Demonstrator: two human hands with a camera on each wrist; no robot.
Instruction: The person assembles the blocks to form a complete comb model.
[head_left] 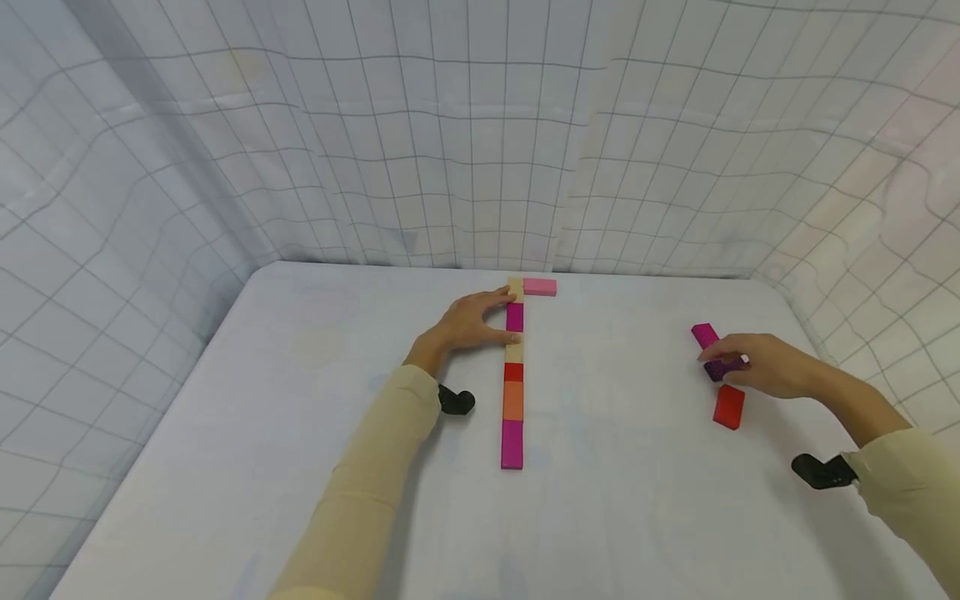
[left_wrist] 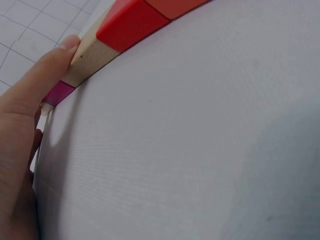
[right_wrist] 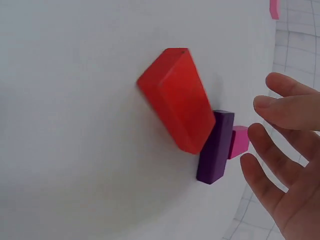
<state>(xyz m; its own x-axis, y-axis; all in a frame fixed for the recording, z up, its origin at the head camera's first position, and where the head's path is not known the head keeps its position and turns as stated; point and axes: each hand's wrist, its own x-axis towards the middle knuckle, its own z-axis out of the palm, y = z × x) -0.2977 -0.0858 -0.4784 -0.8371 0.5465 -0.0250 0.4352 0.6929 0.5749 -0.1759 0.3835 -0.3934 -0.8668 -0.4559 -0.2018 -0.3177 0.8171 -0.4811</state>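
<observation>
A straight column of blocks lies mid-table: wooden (head_left: 516, 285), magenta (head_left: 514, 317), wooden (head_left: 514, 353), red (head_left: 513, 372), orange (head_left: 513, 401) and magenta (head_left: 512, 445). My left hand (head_left: 467, 323) spans its upper part from the left, thumb resting on the lower wooden block (left_wrist: 91, 59) and fingertips at the top one. At the right, my right hand (head_left: 768, 367) hovers with parted fingers over a purple block (head_left: 715, 371). In the right wrist view the hand (right_wrist: 292, 155) holds nothing, beside the purple block (right_wrist: 215, 150), a magenta block (right_wrist: 240, 142) and a red block (right_wrist: 185, 100).
A pink block (head_left: 540, 287) extends rightward from the column's top, touching it. The white table (head_left: 622, 500) is enclosed by grid-patterned curtains (head_left: 495, 142) at the back and sides. Black wrist devices (head_left: 823, 472) stick out at both sleeves.
</observation>
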